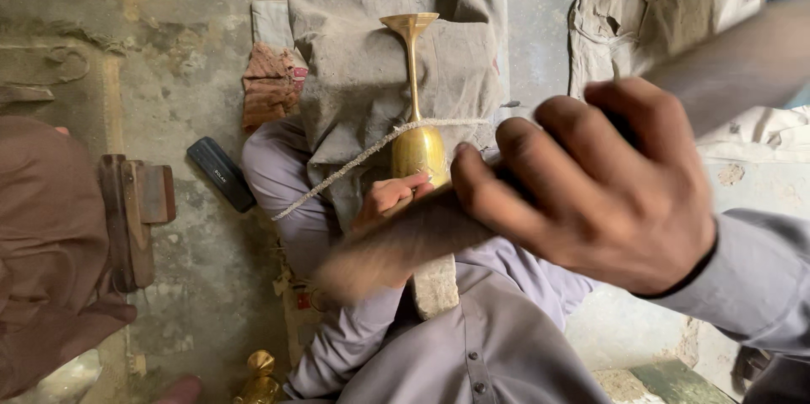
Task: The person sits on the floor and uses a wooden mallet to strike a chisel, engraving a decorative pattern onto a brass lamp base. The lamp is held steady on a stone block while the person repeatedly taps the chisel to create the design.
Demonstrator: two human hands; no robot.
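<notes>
— Floor [194, 227] first, from the left: what lies there?

— Wooden block [135, 214], then a black case [221, 174], both near its left edge.

— And the goblet [415, 130]?

— Brass, lying on grey cloth [354, 67] over the lap, a cord [354, 164] across its cup.

— Hands?

— Left hand [388, 199] steadies the cup. Right hand [595, 185] is clenched round a blurred tool [396, 244] sweeping against the cup.

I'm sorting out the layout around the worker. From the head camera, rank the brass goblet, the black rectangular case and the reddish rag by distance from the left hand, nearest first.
From the left hand:
1. Brass goblet: the hand touches its bowl, on the cloth-covered lap.
2. Black rectangular case: on the floor, toward the picture's left.
3. Reddish rag: on the floor, farther up-left, beside the cloth.
</notes>
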